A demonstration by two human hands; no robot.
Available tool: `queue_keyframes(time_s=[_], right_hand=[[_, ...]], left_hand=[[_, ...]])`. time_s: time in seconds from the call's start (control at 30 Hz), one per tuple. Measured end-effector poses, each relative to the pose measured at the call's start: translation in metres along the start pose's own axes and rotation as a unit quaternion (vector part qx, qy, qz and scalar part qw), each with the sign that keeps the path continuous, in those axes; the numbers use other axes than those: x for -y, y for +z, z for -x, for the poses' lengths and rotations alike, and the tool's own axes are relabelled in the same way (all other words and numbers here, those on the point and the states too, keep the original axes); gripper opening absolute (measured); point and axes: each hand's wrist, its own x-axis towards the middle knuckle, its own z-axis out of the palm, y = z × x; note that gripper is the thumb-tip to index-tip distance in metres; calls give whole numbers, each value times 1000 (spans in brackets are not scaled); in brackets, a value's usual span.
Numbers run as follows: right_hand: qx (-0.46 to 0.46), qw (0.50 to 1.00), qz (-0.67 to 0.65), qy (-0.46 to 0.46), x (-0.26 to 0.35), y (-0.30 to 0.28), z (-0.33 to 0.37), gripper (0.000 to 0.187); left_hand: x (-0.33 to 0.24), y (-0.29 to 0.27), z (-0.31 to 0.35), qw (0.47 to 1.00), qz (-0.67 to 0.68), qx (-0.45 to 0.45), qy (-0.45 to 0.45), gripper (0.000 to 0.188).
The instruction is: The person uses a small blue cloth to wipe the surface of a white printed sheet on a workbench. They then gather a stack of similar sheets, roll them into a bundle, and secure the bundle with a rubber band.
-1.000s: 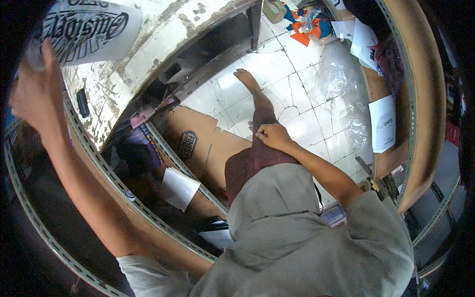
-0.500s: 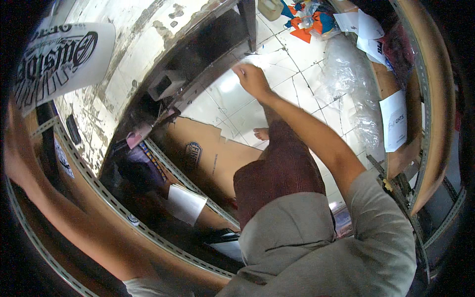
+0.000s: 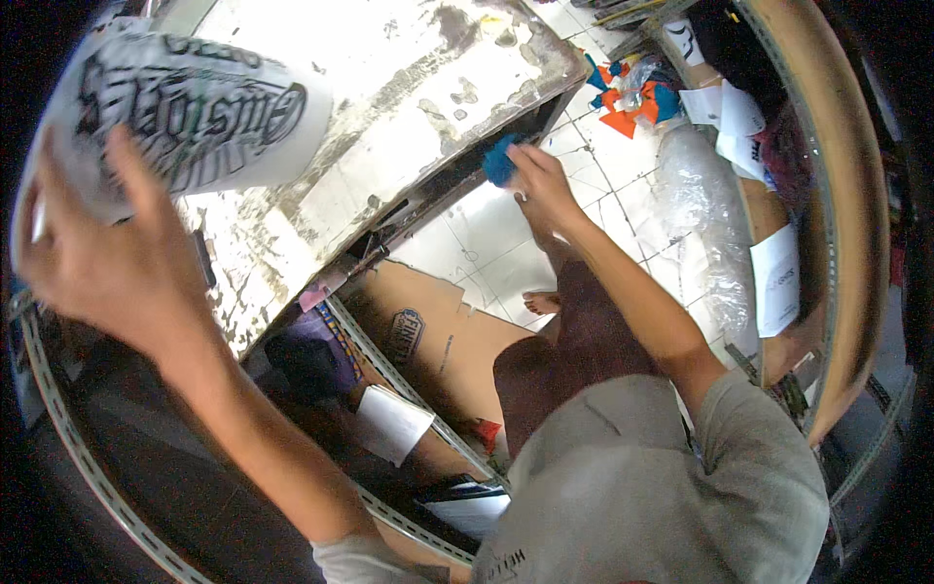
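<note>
Raised at the left, my left hand grips the lower edge of a white sheet printed with large black ornate lettering. The sheet bends upward, partly smeared by motion, over the end of the worn bench. My right hand is closed beside the bench's far front edge, above the tiled floor. At its fingertips is a crumpled blue piece that looks like cloth; blur hides its exact form.
A paint-worn white bench stands ahead. Slotted metal shelving runs along the left. Flat cardboard lies near my legs. Clear plastic wrap and orange and blue scraps lie on the floor beside right-hand shelves.
My left hand and the printed sheet have swung right, over the bench. My right hand now shows the blue piece at its fingers. The view has shifted, so more of the bench shows.
</note>
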Motion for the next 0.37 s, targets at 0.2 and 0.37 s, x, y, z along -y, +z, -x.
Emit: queue_keyframes(time_s=[0.2,0.37], right_hand=[[47,979,-182,78,179,-11,191,37],[89,985,-139,46,244,-17,244,56]], left_hand=[[-35,-44,-6,986,44,79,-138,58],[-40,-38,-6,976,57,105,-181,66]])
